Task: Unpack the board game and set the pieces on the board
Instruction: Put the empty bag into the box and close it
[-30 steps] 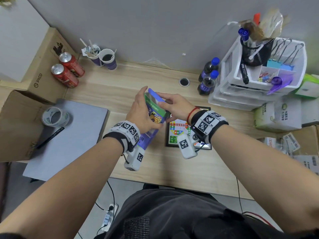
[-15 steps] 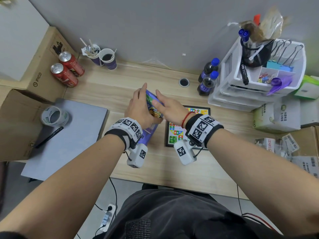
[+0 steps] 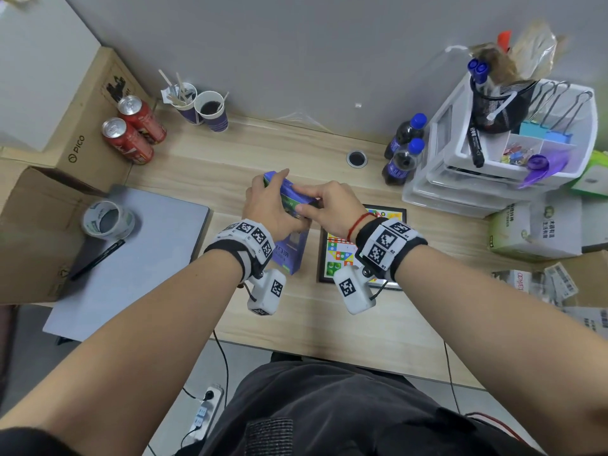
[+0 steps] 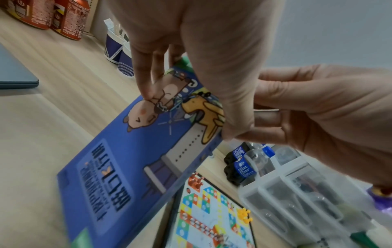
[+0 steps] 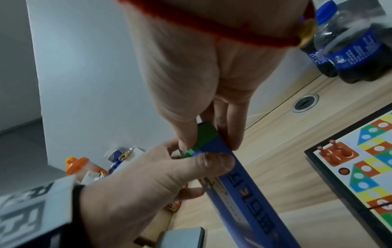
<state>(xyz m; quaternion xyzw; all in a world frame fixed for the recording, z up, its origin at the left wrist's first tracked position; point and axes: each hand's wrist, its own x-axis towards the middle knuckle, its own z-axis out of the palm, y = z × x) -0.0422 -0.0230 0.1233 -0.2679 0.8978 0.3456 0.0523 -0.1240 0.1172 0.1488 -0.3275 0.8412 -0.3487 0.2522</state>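
Both hands hold a blue game box (image 3: 291,255) with cartoon animals, tilted up above the desk. My left hand (image 3: 278,194) grips its upper end from the left, thumb on the side edge (image 5: 212,163). My right hand (image 3: 301,200) pinches the green and blue top end (image 5: 206,136) between thumb and fingers. To the right of the box, the coloured game board (image 3: 332,261) lies flat on the desk, partly hidden by my right wrist. Red pawns (image 4: 195,182) stand in one of its corners and yellow pawns (image 4: 244,215) at its edge.
A grey laptop (image 3: 131,258) with a tape roll (image 3: 107,220) and pen lies on the left. Two red cans (image 3: 131,133) and two paper cups (image 3: 204,106) stand at the back. On the right are two dark bottles (image 3: 403,153) and white drawers (image 3: 493,166).
The box's top flap stood open a second ago. My right hand has pressed it down onto the end, and both hands have lowered the box and tipped it away from me.
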